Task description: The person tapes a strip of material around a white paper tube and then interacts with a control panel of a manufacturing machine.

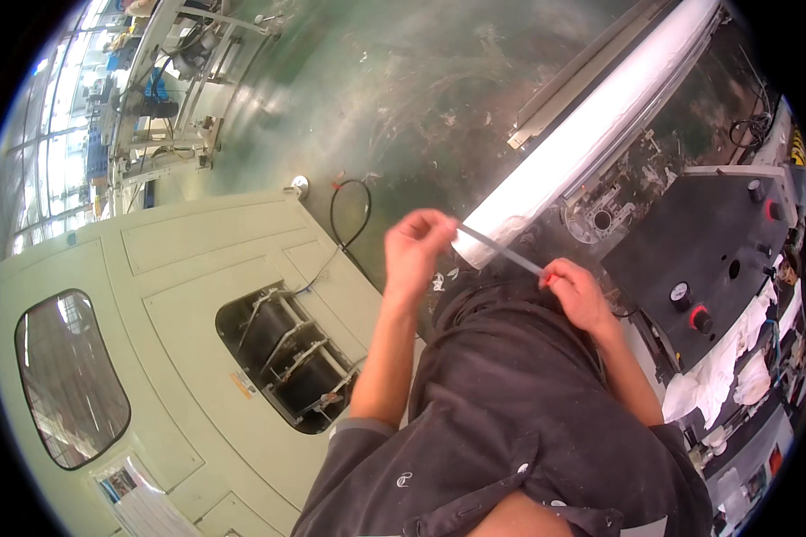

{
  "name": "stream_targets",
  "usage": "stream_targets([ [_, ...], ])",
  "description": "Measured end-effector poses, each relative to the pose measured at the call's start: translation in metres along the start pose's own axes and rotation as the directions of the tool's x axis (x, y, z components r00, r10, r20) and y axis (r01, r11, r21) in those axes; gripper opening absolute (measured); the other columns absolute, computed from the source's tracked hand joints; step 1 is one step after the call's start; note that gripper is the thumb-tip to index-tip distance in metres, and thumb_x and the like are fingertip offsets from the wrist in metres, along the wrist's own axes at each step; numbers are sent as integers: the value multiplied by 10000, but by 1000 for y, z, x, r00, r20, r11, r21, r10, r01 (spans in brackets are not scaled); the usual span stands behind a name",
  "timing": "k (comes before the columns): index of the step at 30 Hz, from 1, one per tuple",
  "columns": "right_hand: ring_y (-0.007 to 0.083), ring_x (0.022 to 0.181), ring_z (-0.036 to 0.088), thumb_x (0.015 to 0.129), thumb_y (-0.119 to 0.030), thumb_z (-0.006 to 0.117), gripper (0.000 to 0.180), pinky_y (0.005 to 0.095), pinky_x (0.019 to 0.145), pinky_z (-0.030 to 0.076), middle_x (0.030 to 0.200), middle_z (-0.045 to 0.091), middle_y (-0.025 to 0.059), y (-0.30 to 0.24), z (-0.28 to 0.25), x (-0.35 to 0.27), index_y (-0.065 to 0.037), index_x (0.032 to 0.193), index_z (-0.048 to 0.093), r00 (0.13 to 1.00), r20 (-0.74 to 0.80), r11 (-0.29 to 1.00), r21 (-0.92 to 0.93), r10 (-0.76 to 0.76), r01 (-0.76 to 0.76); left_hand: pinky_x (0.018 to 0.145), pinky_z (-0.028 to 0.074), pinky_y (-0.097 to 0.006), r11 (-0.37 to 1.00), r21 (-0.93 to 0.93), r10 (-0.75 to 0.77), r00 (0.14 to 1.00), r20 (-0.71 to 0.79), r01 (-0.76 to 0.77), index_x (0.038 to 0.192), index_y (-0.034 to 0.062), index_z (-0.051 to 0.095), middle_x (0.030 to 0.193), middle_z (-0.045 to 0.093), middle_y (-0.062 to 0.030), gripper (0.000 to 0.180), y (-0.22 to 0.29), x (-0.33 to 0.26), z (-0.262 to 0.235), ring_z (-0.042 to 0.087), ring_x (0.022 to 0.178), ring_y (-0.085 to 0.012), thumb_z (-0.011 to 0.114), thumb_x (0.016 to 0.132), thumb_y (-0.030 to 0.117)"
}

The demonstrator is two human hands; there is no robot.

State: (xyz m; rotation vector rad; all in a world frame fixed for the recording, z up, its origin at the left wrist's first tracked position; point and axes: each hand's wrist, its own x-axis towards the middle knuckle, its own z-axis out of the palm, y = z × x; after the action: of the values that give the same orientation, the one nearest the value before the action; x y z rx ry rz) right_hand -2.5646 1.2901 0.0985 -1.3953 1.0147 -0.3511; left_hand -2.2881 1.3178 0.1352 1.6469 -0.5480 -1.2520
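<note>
While our fingertips pinch its two ends, the thin grey strip (500, 250) runs straight and taut between our hands, slanting down from left to right in front of our dark shirt (510, 394). It looks flat, narrow and pale grey. Our left hand (414, 251) has thumb and fingers pressed together on the upper end, the remaining fingers curled in. Our right hand (575, 291) nips the lower end between thumb and forefinger, likewise closed tight. Just behind the strip, the end of a long white roll (591, 125) lies on its machine, reaching away to the upper right. To our right stands a dark control panel (707, 251) with knobs and red buttons; to our left, a pale green machine housing (152, 295) with a dark opening.
</note>
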Motion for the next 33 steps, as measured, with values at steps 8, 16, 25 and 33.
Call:
stream_targets([
  [8,170,759,582,964,-205,589,227,285,714,457,847,609,80,44,8,10,14,922,632,986,-169,999,50,-2,10,593,445,-221,952,303,94,988,-126,-52,880,12,661,755,685,-22,176,13,82,-22,591,668,-70,736,857,169],
  [16,231,790,617,926,-254,646,226,321,712,477,856,622,101,86,35,29,-30,955,646,961,-275,998,-59,-18,2,701,516,-313,810,584,120,989,-84,-48,946,30,677,839,720,-72,243,-46,140,-18,679,750,-170,731,837,241],
  [25,371,885,631,915,-337,606,291,441,742,499,922,653,152,105,66,75,-55,983,633,994,-106,947,-322,-40,4,829,544,-397,905,347,96,912,398,-246,1126,41,691,1067,716,-133,352,-249,143,-32,689,953,-273,709,841,246],
  [33,341,858,649,902,-308,632,255,404,737,507,914,671,132,36,32,50,-62,972,643,992,-121,979,-194,45,-68,863,506,-328,962,258,-203,875,439,94,1311,37,543,1102,671,-75,409,-235,55,78,644,978,-177,613,934,181],
])
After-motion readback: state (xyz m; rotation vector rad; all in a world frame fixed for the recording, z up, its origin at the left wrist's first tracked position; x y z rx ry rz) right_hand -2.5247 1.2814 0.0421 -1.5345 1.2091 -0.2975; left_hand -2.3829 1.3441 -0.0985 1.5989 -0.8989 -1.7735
